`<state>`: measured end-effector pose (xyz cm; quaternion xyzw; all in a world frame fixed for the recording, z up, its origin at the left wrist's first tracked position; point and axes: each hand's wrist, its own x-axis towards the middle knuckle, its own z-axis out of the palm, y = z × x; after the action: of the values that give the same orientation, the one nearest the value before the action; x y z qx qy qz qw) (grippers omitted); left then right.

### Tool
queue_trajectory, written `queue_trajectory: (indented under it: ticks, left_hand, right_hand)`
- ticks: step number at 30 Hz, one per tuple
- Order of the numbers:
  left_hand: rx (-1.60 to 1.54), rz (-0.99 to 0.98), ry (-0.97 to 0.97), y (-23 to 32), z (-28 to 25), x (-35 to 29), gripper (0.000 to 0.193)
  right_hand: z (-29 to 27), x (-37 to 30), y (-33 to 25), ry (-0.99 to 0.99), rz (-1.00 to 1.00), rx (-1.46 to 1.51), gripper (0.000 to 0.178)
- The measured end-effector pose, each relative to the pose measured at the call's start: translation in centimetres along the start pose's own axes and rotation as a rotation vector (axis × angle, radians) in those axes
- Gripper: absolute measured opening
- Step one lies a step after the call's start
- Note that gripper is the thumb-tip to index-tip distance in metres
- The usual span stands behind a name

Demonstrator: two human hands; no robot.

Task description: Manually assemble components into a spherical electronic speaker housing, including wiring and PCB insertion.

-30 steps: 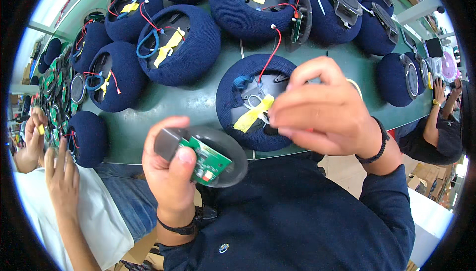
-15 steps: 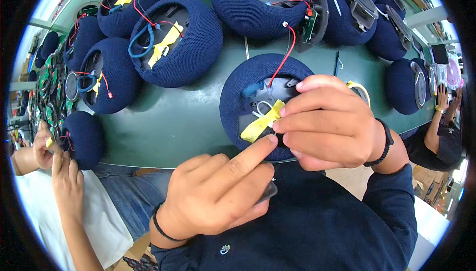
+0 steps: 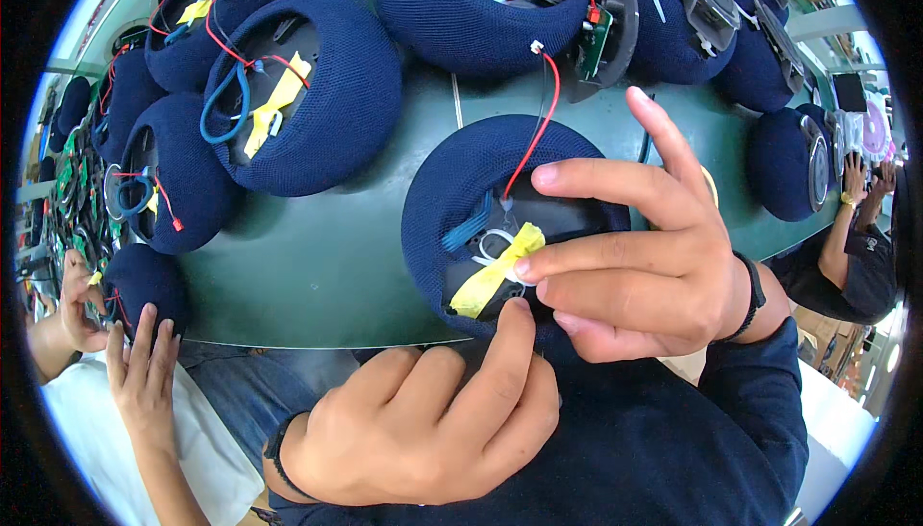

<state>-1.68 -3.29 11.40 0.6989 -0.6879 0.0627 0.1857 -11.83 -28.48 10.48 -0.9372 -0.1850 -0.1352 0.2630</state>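
A round blue fabric-covered shell (image 3: pixel 452 189) lies open side up at the near edge of the green table (image 3: pixel 317 276). Inside it are a strip of yellow tape (image 3: pixel 486 281), a white loop and a short blue cable. A red wire (image 3: pixel 538 122) runs out of it toward the back. My right hand (image 3: pixel 644 257) lies over the shell's right half and holds it, fingertips on the upper end of the tape. My left hand (image 3: pixel 423 430) is below the shell, fingers curled, with the index fingertip touching the tape's lower end. What its palm covers is hidden.
Several more blue shells with red wires and yellow tape crowd the table, one large shell (image 3: pixel 317 93) at left and another (image 3: pixel 481 7) behind. A co-worker's hands (image 3: pixel 144 372) are at lower left beside green circuit boards (image 3: pixel 67 180). Another person (image 3: pixel 856 257) sits at right.
My left hand held a clear round cap with a green board a second ago. It then turned over and came up to the shell, and the cap is out of sight now.
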Motion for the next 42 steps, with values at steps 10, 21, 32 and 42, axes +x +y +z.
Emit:
queue_trajectory:
  ticks: [10, 21, 32, 42]
  left_hand:
    - [0.008, 0.133, -0.071, -1.1, -1.0, 1.7, 0.018]
    - [-0.725, -0.271, 0.486, -2.0, 1.1, -3.0, 0.044]
    - [-1.151, -0.832, 1.029, 1.4, 4.1, -5.0, 0.066]
    - [-1.135, -0.795, 0.983, 3.2, 3.3, -3.5, 0.067]
  right_hand:
    - [0.2, -0.4, 0.4, 0.002, 0.04, 0.1, 0.014]
    - [0.2, -0.1, 1.7, 0.046, 0.002, 0.343, 0.018]
    - [0.0, 0.4, 0.2, 0.107, 0.101, 0.399, 0.018]
    - [1.4, -0.1, -1.5, 0.123, 0.405, 0.651, 0.026]
